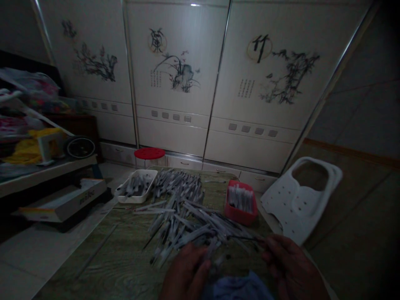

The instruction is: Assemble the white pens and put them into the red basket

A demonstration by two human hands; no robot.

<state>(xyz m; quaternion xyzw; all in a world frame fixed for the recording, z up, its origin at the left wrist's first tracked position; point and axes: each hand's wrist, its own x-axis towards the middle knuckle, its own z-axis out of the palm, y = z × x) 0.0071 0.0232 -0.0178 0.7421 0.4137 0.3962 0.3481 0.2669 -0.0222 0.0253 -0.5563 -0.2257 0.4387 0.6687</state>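
Observation:
A big heap of clear and grey pen barrels (178,208) is spread over the wood-patterned table (103,254). My left hand (187,271) is at the near edge of the heap, fingers curled around what looks like a translucent pen barrel (213,248); blur hides its exact shape. To the right, my right hand (290,264) pinches a thin dark pen refill (243,238), which points left across the heap's near edge. Between the hands, low in view, lies a bluish cloth (240,288), partly cut off by the frame.
A white tray (145,196) of pens sits at the table's far left, a red container (240,216) of upright pale pen pieces at the right. A white plastic chair (300,200) stands beyond the right edge. Behind are a red stool (149,153) and sliding cabinet doors (175,137).

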